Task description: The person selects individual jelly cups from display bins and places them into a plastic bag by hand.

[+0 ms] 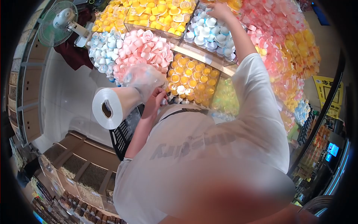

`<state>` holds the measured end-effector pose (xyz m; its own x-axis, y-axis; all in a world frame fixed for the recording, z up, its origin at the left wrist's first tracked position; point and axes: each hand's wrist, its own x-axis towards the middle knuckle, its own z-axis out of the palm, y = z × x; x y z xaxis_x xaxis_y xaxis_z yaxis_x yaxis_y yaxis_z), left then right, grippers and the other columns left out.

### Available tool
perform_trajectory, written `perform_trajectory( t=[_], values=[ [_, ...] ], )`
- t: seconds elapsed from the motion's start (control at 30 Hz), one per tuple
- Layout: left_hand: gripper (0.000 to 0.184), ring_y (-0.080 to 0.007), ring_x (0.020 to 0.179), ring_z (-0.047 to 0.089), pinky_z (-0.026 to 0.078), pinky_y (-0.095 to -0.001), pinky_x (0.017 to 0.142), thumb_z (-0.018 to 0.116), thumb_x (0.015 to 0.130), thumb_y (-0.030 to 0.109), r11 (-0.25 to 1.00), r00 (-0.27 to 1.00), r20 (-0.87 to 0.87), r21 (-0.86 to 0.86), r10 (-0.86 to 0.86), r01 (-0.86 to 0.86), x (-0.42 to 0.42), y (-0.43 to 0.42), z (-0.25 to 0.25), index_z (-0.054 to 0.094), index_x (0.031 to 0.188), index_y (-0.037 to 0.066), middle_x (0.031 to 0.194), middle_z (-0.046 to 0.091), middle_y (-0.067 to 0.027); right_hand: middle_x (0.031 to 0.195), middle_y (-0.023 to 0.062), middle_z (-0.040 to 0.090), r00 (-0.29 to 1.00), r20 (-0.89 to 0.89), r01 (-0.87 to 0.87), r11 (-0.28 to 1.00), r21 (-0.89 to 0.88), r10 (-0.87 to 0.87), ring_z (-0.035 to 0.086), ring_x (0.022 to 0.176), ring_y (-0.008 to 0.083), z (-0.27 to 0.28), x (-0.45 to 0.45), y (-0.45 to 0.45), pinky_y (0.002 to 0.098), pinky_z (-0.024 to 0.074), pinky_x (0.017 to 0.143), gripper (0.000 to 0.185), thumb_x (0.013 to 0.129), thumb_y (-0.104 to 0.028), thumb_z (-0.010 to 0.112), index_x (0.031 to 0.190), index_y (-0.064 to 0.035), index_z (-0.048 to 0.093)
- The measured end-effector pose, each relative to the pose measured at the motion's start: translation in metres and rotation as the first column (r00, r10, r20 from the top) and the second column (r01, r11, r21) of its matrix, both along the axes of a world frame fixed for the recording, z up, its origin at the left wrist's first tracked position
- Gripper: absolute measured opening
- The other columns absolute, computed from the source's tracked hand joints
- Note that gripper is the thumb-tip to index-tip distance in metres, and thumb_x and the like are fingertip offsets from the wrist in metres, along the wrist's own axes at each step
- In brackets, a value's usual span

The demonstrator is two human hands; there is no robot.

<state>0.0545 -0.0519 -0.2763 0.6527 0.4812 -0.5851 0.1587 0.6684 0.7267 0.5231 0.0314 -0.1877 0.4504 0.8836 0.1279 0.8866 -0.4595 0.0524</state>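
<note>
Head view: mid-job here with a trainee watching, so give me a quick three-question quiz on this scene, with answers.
1. Multiple choice: which hand reaches to the small white-and-blue plastic cups? A left; B right; C neither.
2. True or false: the large white plastic roll is nearer the left hand than the right hand.
3. Fill in: the round, pale green caged fan shows at the picture's upper ____.
Key: 1 B; 2 true; 3 left.

Blue-and-white cups (209,31) are lying heaped in a clear-walled bin at top centre, tilting every which way; a see-through plastic bag (143,76) is sitting crumpled left of centre; a small white piece (164,101) is showing just below its right side.
</note>
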Motion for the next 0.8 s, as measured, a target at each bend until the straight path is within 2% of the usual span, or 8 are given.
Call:
perform_trajectory(
  t=[0.1, 0.17, 0.3, 0.5, 0.6, 0.67, 0.73, 0.8],
  values=[
    [0.009, -0.0054, 0.062, 0.053, 0.041, -0.0191, 0.059, 0.052, 0.094, 0.021, 1.0, 1.0, -0.006, 0.012, -0.012, 0.012, 0.001, 0.001, 0.005, 0.054, 0.092, 0.013, 0.075, 0.058, 0.0015, 0.103, 0.0125, 0.068, 0.989, -0.137, -0.086, 0.977, -0.194, 0.059, 0.064, 0.092, 0.0286, -0.01, 0.017, 0.009, 0.0381, 0.049, 0.086, 0.038, 0.079, -0.033, 0.067, 0.11, -0.0112, 0.067],
    [0.009, -0.0051, 0.062, 0.053, 0.04, -0.0188, 0.058, 0.052, 0.094, 0.022, 0.999, 0.999, 0.027, 0.028, -0.018, 0.017, 0.0, 0.001, 0.0, 0.054, 0.092, 0.013, 0.075, 0.058, 0.002, 0.109, 0.0081, 0.067, 0.992, -0.125, -0.043, 0.975, -0.22, 0.015, 0.058, 0.108, 0.0307, -0.009, 0.015, 0.008, 0.04, 0.0456, 0.094, 0.036, 0.077, -0.038, 0.065, 0.107, -0.0188, 0.07],
    [0.009, -0.0049, 0.062, 0.053, 0.038, -0.019, 0.057, 0.052, 0.094, 0.022, 1.0, 1.0, -0.009, 0.015, -0.011, 0.011, 0.001, 0.001, 0.003, 0.054, 0.092, 0.014, 0.075, 0.058, 0.0027, 0.11, 0.0079, 0.067, 0.98, -0.199, -0.017, 0.983, -0.183, -0.02, 0.057, 0.108, 0.0311, -0.009, 0.012, 0.005, 0.0402, 0.0447, 0.095, 0.036, 0.077, -0.037, 0.065, 0.108, -0.0194, 0.07],
    [0.01, -0.0097, 0.059, 0.055, 0.038, -0.0215, 0.051, 0.052, 0.093, 0.02, 0.997, 1.0, -0.026, 0.071, 0.005, -0.003, 0.005, -0.003, 0.002, 0.053, 0.087, 0.011, 0.073, 0.058, -0.0017, 0.099, 0.0133, 0.067, 0.981, -0.145, -0.062, 0.911, 0.407, 0.131, 0.061, 0.097, 0.0289, 0.01, -0.005, -0.015, 0.0404, 0.0467, 0.087, 0.033, 0.081, -0.037, 0.064, 0.102, -0.0117, 0.07],
    [0.013, -0.0084, 0.056, 0.053, 0.036, -0.0213, 0.049, 0.051, 0.093, 0.021, 0.995, 0.999, -0.033, 0.091, 0.04, -0.037, 0.008, -0.004, 0.005, 0.052, 0.085, 0.012, 0.069, 0.058, -0.001, 0.085, 0.0121, 0.066, 0.878, -0.343, 0.023, 0.686, 0.727, 0.334, 0.063, 0.081, 0.0252, 0.045, -0.075, -0.039, 0.0346, 0.0477, 0.072, 0.023, 0.082, -0.025, 0.066, 0.087, -0.0028, 0.068],
    [0.013, -0.008, 0.055, 0.049, 0.035, -0.0212, 0.05, 0.052, 0.093, 0.022, 0.987, 0.995, -0.027, 0.126, 0.101, -0.097, 0.01, -0.004, 0.005, 0.053, 0.085, 0.011, 0.068, 0.056, -0.0006, 0.071, 0.0073, 0.06, 0.633, -0.544, -0.006, 0.706, 0.708, 0.551, 0.054, 0.063, 0.0143, 0.047, -0.142, -0.069, 0.0265, 0.043, 0.059, 0.017, 0.083, -0.016, 0.068, 0.075, -0.0019, 0.062],
    [0.013, -0.0084, 0.059, 0.051, 0.038, -0.0206, 0.052, 0.055, 0.09, 0.023, 0.952, 0.97, -0.114, 0.246, 0.215, -0.182, 0.012, -0.001, 0.0, 0.055, 0.088, 0.011, 0.074, 0.058, -0.0013, 0.067, 0.0079, 0.06, 0.37, -0.53, -0.339, 0.642, 0.687, 0.763, 0.056, 0.059, 0.0208, 0.042, -0.207, -0.098, 0.0319, 0.0438, 0.055, 0.015, 0.081, -0.014, 0.066, 0.073, -0.002, 0.062],
    [0.014, -0.0095, 0.061, 0.052, 0.041, -0.0221, 0.053, 0.055, 0.089, 0.023, 0.909, 0.953, -0.097, 0.341, 0.289, -0.241, 0.011, -0.001, 0.013, 0.056, 0.089, 0.008, 0.077, 0.058, -0.0024, 0.07, 0.0127, 0.06, 0.311, -0.595, -0.662, 0.618, 0.424, 0.741, 0.057, 0.061, 0.0298, 0.023, -0.256, -0.117, 0.0386, 0.0466, 0.059, 0.024, 0.084, -0.023, 0.057, 0.071, -0.0034, 0.061]
  ],
)
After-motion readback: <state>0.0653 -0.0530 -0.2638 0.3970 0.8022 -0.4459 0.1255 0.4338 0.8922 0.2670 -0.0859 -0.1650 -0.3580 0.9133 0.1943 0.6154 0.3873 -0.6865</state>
